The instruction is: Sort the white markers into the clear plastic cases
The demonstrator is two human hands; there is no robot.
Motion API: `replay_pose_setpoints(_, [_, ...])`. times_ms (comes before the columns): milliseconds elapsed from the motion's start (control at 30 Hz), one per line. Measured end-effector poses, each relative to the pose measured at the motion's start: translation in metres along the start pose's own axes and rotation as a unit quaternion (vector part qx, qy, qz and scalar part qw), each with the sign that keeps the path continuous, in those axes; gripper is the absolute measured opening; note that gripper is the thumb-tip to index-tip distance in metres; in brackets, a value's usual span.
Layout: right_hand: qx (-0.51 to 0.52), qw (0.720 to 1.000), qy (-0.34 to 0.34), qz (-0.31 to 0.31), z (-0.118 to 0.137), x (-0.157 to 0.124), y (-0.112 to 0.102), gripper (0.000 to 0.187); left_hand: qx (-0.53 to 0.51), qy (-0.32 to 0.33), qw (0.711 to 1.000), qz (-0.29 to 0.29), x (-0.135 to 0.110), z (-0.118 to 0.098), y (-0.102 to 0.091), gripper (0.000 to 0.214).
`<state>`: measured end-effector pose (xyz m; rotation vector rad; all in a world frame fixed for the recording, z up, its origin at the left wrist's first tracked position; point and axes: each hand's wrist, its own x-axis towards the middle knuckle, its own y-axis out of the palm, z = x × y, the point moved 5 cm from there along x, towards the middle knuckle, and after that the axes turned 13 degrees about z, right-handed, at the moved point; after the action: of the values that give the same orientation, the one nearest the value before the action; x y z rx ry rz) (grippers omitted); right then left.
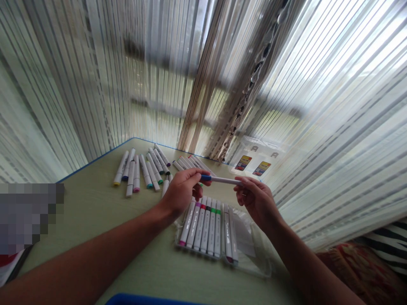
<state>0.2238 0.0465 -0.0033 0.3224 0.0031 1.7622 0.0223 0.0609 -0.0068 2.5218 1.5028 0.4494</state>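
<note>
A white marker with a blue cap (222,180) is held level above the table between both hands. My left hand (186,186) pinches its blue end, and my right hand (256,195) grips the opposite white end. Below them lies an open clear plastic case (203,254). Several white markers (203,228) with pink, purple, red, black and green bands stand side by side in its left part. Two more markers (229,235) rest at the case's middle, beside its right half.
Loose markers (154,167) lie in groups behind my left hand. A clear case with two labels (252,163) stands at the back right. String curtains (159,84) hang along the table's (95,203) blue far edge. A blue object (136,299) shows at the bottom.
</note>
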Motion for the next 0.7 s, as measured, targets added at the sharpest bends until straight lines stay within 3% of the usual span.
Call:
replay_pose_setpoints(267, [-0.034, 0.999, 0.005, 0.017, -0.001, -0.001, 0.003, 0.018, 0.115, 0.021, 0.993, 0.019, 0.0, -0.002, 0.002, 0.022])
replay_pose_setpoints(500, [-0.098, 0.993, 0.023, 0.066, -0.004, -0.005, 0.013, 0.019, 0.245, 0.02, 0.968, 0.044, -0.007, -0.004, 0.011, 0.022])
replay_pose_setpoints(700, [-0.176, 0.98, 0.043, 0.083, -0.002, -0.008, 0.023, 0.023, 0.293, 0.027, 0.953, 0.074, -0.011, -0.004, 0.019, 0.022])
